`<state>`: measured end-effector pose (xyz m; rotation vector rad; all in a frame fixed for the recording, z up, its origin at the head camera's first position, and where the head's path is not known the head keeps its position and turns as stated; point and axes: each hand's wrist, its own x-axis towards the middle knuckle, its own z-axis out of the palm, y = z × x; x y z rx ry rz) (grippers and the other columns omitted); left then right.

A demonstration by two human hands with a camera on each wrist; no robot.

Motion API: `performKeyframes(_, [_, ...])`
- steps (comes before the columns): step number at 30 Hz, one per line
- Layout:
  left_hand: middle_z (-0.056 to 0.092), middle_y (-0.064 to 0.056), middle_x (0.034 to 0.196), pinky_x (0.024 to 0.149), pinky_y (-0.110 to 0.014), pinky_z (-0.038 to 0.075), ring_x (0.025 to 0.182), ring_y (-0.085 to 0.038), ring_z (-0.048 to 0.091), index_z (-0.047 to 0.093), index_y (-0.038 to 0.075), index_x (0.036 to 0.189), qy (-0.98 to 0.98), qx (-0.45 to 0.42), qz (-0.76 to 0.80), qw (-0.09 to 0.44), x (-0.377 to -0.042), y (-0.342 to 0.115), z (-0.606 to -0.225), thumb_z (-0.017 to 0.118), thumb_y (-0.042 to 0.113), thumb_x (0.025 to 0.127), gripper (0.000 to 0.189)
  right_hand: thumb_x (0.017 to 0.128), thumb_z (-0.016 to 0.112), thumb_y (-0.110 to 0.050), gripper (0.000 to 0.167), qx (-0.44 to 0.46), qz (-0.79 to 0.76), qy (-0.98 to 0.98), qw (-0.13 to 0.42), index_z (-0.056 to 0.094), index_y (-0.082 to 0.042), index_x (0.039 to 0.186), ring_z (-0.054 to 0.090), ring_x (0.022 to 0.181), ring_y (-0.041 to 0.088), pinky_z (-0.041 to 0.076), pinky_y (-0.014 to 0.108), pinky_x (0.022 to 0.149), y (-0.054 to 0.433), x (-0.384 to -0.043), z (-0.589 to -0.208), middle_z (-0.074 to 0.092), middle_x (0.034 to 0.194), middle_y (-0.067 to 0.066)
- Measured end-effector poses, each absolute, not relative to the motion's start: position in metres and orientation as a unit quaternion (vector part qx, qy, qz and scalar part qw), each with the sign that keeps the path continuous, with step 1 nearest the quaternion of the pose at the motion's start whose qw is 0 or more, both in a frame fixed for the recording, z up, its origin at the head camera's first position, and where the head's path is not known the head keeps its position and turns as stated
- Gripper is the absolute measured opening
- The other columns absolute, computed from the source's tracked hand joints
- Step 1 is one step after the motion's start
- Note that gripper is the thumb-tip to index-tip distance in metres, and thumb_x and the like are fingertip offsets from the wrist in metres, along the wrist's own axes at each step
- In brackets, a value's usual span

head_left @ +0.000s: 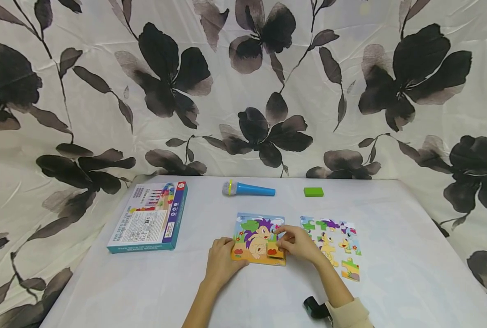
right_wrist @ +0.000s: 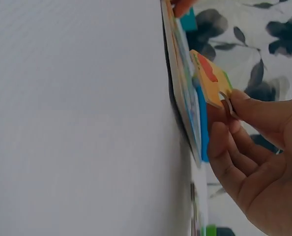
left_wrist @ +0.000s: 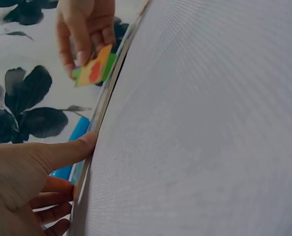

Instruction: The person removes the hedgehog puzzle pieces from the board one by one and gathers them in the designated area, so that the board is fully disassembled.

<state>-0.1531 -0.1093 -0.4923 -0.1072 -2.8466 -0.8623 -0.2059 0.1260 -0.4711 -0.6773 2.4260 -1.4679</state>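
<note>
A puzzle board with a purple-haired cartoon hedgehog on it lies on the table in the head view. My left hand grips its front left corner, thumb along the front edge and fingers at the left side. Between thumb and fingers, my right hand pinches an orange puzzle piece with a red patch. Tilted, the piece overlaps the board's front right part in the head view. Just right of the board, several more puzzle pieces lie spread out, some partly behind the right hand and forearm.
A flat blue-and-white box lies at the left. Toward the back are a blue toy microphone and a green block. A black object shows beside the right sleeve. Floral cloth hangs behind the table.
</note>
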Motion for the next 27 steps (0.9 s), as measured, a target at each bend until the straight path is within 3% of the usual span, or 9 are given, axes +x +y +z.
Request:
performKeyframes(6, [0.060, -0.016, 0.110, 0.086, -0.045, 0.043, 0.104, -0.031, 0.049, 0.065, -0.009, 0.107, -0.953, -0.040, -0.286, 0.091, -0.153, -0.110, -0.493, 0.085, 0.030, 0.064, 0.061, 0.089, 0.061, -0.002, 0.026, -0.176, -0.500, 0.838, 0.128, 0.060, 0.005, 0.114, 0.058, 0.061, 0.015, 0.053, 0.028, 0.055, 0.153, -0.199, -0.471, 0.063, 0.079, 0.008])
performKeyframes(19, [0.060, -0.016, 0.110, 0.087, -0.046, 0.043, 0.103, -0.031, 0.049, 0.065, -0.008, 0.108, -0.953, -0.036, -0.287, 0.086, -0.153, -0.110, -0.494, 0.085, 0.030, 0.064, 0.061, 0.089, 0.060, 0.000, 0.026, -0.173, -0.471, 0.851, 0.153, 0.060, 0.010, 0.113, 0.060, 0.054, 0.017, 0.053, 0.027, 0.049, 0.181, -0.196, -0.473, 0.060, 0.072, 0.007])
performKeyframes(22, [0.060, -0.016, 0.110, 0.087, -0.046, 0.043, 0.103, -0.031, 0.050, 0.065, -0.008, 0.108, -0.954, -0.036, -0.284, 0.089, -0.153, -0.109, -0.495, 0.085, 0.030, 0.064, 0.061, 0.087, 0.064, -0.002, 0.028, -0.186, -0.443, 0.866, 0.139, 0.061, 0.010, 0.112, 0.056, 0.053, 0.014, 0.049, 0.023, 0.048, 0.179, -0.195, -0.471, 0.059, 0.072, 0.005])
performKeyframes(27, [0.060, -0.016, 0.110, 0.087, -0.046, 0.044, 0.103, -0.031, 0.050, 0.065, -0.008, 0.108, -0.955, -0.038, -0.281, 0.092, -0.154, -0.109, -0.495, 0.085, 0.031, 0.065, 0.061, 0.075, 0.079, -0.016, 0.046, -0.197, -0.355, 0.908, 0.104, 0.063, 0.006, 0.112, 0.046, 0.069, 0.012, 0.041, 0.024, 0.059, 0.171, -0.195, -0.469, 0.058, 0.081, 0.002])
